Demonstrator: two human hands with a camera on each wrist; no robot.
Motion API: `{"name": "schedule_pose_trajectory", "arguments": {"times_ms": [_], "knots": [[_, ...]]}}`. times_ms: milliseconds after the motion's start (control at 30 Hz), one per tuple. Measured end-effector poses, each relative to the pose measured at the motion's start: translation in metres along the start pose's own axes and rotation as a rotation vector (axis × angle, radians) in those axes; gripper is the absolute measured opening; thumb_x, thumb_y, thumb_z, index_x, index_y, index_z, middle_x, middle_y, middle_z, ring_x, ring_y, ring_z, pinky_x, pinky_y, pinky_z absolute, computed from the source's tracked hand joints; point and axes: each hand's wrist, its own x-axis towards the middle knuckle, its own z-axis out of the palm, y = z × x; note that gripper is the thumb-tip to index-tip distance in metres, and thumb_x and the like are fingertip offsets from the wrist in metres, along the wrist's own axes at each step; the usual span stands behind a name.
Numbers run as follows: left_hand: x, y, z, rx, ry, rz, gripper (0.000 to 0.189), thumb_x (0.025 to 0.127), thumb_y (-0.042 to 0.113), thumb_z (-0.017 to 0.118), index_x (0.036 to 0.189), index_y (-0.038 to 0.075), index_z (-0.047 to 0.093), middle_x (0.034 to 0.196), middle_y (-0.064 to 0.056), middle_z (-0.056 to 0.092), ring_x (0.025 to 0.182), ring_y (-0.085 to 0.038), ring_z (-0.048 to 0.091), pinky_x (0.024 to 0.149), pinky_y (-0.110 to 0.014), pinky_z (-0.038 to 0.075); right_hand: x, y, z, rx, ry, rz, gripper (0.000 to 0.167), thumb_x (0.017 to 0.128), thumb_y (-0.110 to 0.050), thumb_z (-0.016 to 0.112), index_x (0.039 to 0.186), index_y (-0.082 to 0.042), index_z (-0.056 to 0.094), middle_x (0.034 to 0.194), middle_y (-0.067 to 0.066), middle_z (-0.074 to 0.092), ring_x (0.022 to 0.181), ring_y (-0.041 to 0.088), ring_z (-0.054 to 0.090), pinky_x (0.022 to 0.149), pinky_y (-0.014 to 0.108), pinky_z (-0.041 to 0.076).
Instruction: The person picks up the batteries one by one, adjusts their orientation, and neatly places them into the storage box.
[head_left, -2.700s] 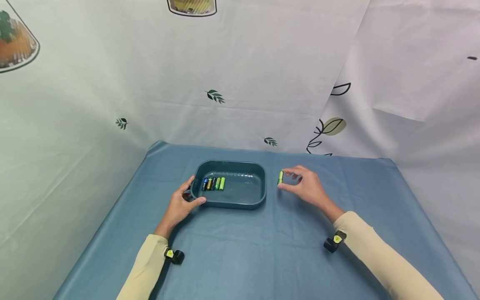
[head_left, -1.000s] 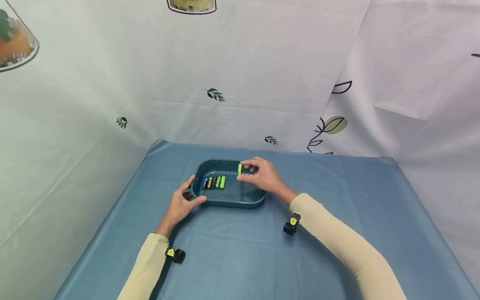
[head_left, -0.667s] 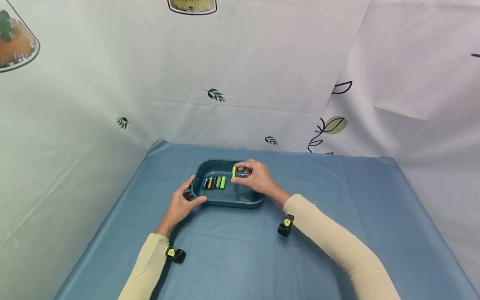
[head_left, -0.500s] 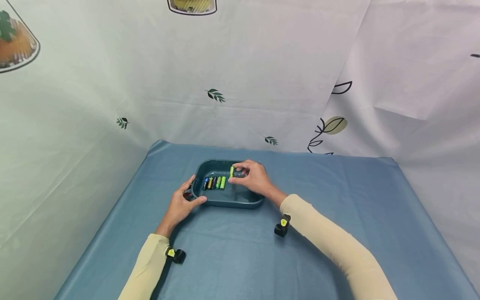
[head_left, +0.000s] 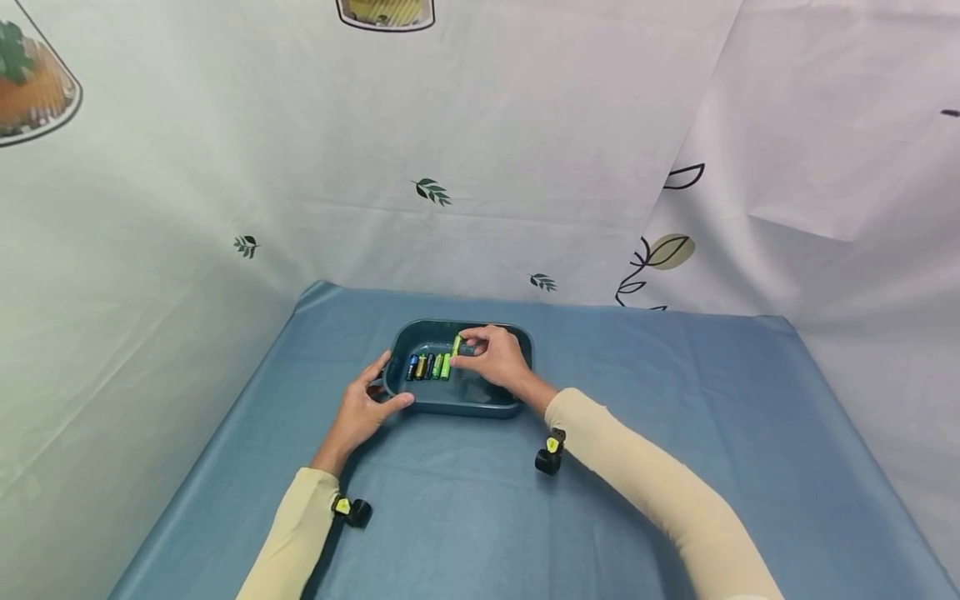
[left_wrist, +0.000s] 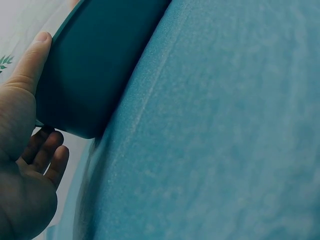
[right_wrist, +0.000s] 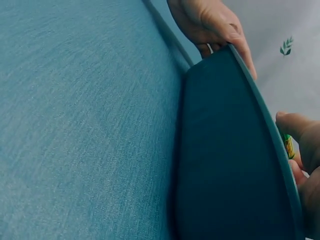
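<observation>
A dark teal baking dish stands on the blue cloth with a row of several batteries lying side by side in its left part. My left hand holds the dish's left end, thumb along the front rim; in the left wrist view the thumb lies on the rim and other fingers curl beneath it. Over the inside of the dish, my right hand pinches a light green battery between thumb and fingertips, just right of the row. In the right wrist view the rim partly hides that battery.
The blue tablecloth spreads around the dish on all sides. White patterned curtains rise behind the table and along both sides. A small black camera is strapped to the left wrist, another camera to the right.
My right hand has carried the light green battery left, from the cloth's side over the dish and down beside the row. The left hand and the dish have stayed in place.
</observation>
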Motion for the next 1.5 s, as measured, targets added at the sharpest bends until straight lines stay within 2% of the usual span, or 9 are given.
{"name": "schedule_pose_trajectory", "arguments": {"times_ms": [233,467,700,967,1500], "knots": [[0.001,0.001,0.001,-0.003,0.0,-0.002,0.091,0.087,0.026,0.085,0.161,0.012,0.033,0.165,-0.019,0.03,0.137,-0.041,0.047,0.104,-0.059,0.045,0.002,0.001,0.003,-0.011,-0.037,0.084,0.047,0.085,-0.028,0.087,0.126,-0.011,0.074,0.105,0.004,0.07,0.084,0.013,0.063,0.074,0.031,0.054],[0.002,0.003,0.001,-0.006,-0.001,-0.002,0.091,0.087,0.025,0.084,0.161,0.013,0.033,0.165,-0.018,0.03,0.14,-0.041,0.044,0.106,-0.059,0.043,0.005,-0.001,0.003,-0.04,-0.068,0.11,0.047,0.083,-0.028,0.088,0.124,-0.011,0.074,0.103,0.004,0.07,0.079,0.011,0.062,0.07,0.03,0.053],[0.002,0.004,0.002,-0.006,-0.005,-0.007,0.091,0.087,0.027,0.084,0.161,0.014,0.033,0.165,-0.018,0.03,0.139,-0.041,0.045,0.105,-0.058,0.044,0.008,-0.002,0.005,-0.064,-0.085,0.16,0.047,0.083,-0.028,0.088,0.126,-0.014,0.074,0.104,0.002,0.07,0.082,0.013,0.063,0.07,0.031,0.053],[0.002,0.004,0.003,-0.011,0.0,-0.009,0.091,0.087,0.027,0.084,0.162,0.015,0.033,0.165,-0.017,0.03,0.14,-0.04,0.044,0.106,-0.058,0.043,0.009,-0.002,0.006,-0.087,-0.106,0.176,0.048,0.082,-0.029,0.089,0.125,-0.013,0.075,0.104,0.003,0.07,0.089,0.016,0.064,0.074,0.034,0.054],[-0.001,0.002,0.001,-0.004,0.002,0.03,0.089,0.088,0.023,0.083,0.161,0.01,0.033,0.165,-0.018,0.029,0.145,-0.04,0.038,0.105,-0.059,0.044,0.011,-0.001,0.015,-0.128,-0.153,0.208,0.051,0.083,-0.028,0.089,0.128,-0.011,0.073,0.097,0.002,0.067,0.08,0.013,0.058,0.072,0.031,0.05]]}}
